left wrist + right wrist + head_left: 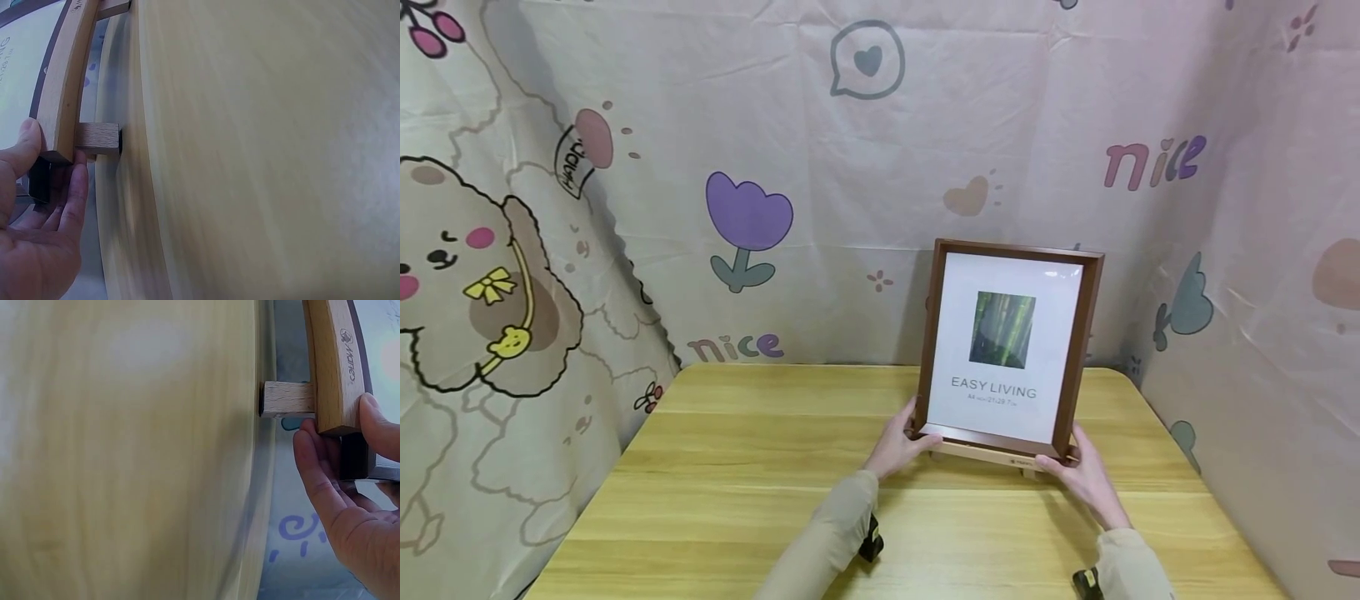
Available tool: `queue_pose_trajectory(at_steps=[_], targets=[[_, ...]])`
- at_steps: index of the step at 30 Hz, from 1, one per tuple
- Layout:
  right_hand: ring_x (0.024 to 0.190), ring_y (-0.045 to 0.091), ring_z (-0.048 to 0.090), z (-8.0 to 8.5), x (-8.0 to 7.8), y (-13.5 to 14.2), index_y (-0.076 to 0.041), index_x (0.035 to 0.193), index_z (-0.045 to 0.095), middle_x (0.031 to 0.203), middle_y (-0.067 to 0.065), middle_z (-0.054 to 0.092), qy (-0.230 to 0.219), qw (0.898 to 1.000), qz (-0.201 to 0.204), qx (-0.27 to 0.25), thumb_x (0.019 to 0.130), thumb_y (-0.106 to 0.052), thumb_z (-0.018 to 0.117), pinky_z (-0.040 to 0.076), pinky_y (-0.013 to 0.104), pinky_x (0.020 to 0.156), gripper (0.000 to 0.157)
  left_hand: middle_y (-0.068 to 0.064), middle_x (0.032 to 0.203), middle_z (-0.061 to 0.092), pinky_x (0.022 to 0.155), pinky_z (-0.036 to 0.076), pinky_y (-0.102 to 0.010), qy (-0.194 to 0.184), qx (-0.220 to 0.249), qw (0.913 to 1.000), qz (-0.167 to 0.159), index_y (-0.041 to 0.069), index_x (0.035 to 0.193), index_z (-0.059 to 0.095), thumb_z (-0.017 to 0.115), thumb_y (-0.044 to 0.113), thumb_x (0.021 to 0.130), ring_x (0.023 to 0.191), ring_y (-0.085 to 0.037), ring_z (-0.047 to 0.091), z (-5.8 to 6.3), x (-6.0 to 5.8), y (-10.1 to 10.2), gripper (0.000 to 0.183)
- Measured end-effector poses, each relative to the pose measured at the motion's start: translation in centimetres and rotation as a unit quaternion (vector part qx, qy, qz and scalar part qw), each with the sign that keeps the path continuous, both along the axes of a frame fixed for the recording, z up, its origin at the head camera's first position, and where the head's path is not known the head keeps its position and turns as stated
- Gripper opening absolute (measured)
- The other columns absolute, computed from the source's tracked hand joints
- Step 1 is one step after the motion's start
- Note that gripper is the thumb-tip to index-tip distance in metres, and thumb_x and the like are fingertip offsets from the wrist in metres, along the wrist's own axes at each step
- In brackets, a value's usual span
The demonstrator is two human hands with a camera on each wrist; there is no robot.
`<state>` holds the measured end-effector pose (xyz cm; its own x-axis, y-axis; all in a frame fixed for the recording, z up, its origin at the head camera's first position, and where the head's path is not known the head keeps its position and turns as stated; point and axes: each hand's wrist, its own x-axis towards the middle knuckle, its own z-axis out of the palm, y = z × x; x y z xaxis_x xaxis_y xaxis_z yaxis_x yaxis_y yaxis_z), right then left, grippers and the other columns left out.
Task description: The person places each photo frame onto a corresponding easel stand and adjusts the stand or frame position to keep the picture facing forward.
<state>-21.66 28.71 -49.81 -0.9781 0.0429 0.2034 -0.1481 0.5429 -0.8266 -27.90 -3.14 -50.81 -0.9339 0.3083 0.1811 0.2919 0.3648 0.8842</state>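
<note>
fingers grip picture frame at left, right lower corners

Picture frame: smooth brown wood-look, slight sheen; front panel glossy. Along frame's bottom, stand: pale grained wood, matt. Below frame, tabletop: smooth wood-grain, soft sheen. Behind frame, backdrop: creased matt cloth.

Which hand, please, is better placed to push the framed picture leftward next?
Probably the right hand: it grips the framed picture at its lower right corner; the left hand holds the lower left one.
</note>
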Motion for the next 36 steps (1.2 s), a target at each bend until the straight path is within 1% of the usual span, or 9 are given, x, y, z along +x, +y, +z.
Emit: queue_pose_trajectory(at_steps=[3,9,15,19,25,27,31,33,36], targets=[[0.112,0.055,0.062,0.0,0.0,-0.2,0.004,0.148,0.035,0.129,0.040,0.056,-0.004,1.000,-0.004,-0.004,0.086,-0.004,0.077,0.051,0.015,0.076,0.075,-0.028,0.144,0.054,0.111,0.047,-0.054,-0.002,0.003,1.0000,-0.001,-0.003,0.158,0.022,0.077,0.027,0.090,0.122,-0.038,0.061,0.0,0.1,-0.1,0.092],[0.112,0.055,0.062,0.2,-0.1,-0.4,0.004,0.149,0.033,0.129,0.040,0.055,-0.004,1.000,-0.004,-0.001,0.086,-0.003,0.077,0.052,0.015,0.076,0.078,-0.029,0.153,0.043,0.114,0.043,-0.056,0.008,-0.005,1.0000,0.002,-0.004,0.157,0.023,0.077,0.027,0.090,0.129,-0.042,0.056,-0.1,0.2,-0.4,0.091],[0.114,0.056,0.061,0.1,-0.1,-0.6,0.004,0.151,0.031,0.131,0.040,0.054,-0.014,1.000,-0.004,0.005,0.087,-0.005,0.077,0.051,0.015,0.077,0.079,-0.030,0.156,0.038,0.115,0.042,-0.056,0.016,-0.009,0.9998,0.000,-0.005,0.157,0.022,0.076,0.026,0.090,0.132,-0.043,0.054,-0.2,0.2,-0.5,0.091],[0.114,0.055,0.061,0.1,-0.2,-0.7,0.004,0.150,0.033,0.130,0.040,0.055,-0.013,1.000,-0.003,0.000,0.086,-0.004,0.077,0.052,0.015,0.076,0.078,-0.029,0.157,0.037,0.117,0.040,-0.055,0.018,-0.007,0.9998,0.001,-0.005,0.157,0.022,0.076,0.027,0.091,0.133,-0.043,0.053,-0.3,0.1,-0.6,0.091],[0.114,0.054,0.061,0.2,-0.3,-1.0,0.003,0.149,0.034,0.132,0.038,0.054,-0.017,1.000,-0.004,0.002,0.086,-0.006,0.078,0.051,0.016,0.078,0.077,-0.030,0.157,0.036,0.116,0.040,-0.056,0.022,-0.011,0.9997,0.001,-0.008,0.156,0.021,0.076,0.026,0.090,0.134,-0.045,0.051,-0.3,0.1,-0.9,0.092],[0.115,0.054,0.061,0.2,-0.3,-1.1,0.002,0.149,0.035,0.133,0.038,0.054,-0.019,1.000,-0.005,0.003,0.086,-0.007,0.078,0.051,0.017,0.079,0.077,-0.030,0.157,0.036,0.116,0.041,-0.055,0.018,-0.012,0.9998,0.001,-0.008,0.156,0.020,0.076,0.027,0.091,0.134,-0.044,0.052,-0.3,0.1,-1.0,0.092],[0.115,0.054,0.061,0.3,-0.4,-1.3,0.002,0.149,0.035,0.132,0.038,0.055,-0.019,1.000,-0.005,0.000,0.086,-0.006,0.078,0.051,0.018,0.080,0.076,-0.031,0.156,0.036,0.116,0.041,-0.056,0.022,-0.014,0.9997,0.001,-0.008,0.156,0.021,0.075,0.027,0.091,0.134,-0.045,0.052,-0.2,0.2,-1.1,0.092],[0.114,0.054,0.062,0.2,-0.5,-1.4,0.002,0.149,0.035,0.131,0.038,0.056,-0.017,1.000,-0.005,-0.003,0.086,-0.005,0.078,0.051,0.017,0.079,0.077,-0.030,0.156,0.037,0.115,0.041,-0.056,0.019,-0.011,0.9998,0.001,-0.008,0.156,0.021,0.076,0.026,0.091,0.133,-0.045,0.052,-0.2,0.2,-1.2,0.092],[0.113,0.053,0.062,0.2,-0.5,-1.5,0.003,0.149,0.034,0.129,0.038,0.056,-0.014,1.000,-0.003,-0.006,0.086,-0.003,0.077,0.052,0.017,0.078,0.076,-0.030,0.153,0.042,0.113,0.045,-0.055,0.020,-0.005,0.9998,-0.002,-0.007,0.157,0.020,0.076,0.026,0.091,0.128,-0.043,0.057,-0.3,0.3,-1.4,0.092]])
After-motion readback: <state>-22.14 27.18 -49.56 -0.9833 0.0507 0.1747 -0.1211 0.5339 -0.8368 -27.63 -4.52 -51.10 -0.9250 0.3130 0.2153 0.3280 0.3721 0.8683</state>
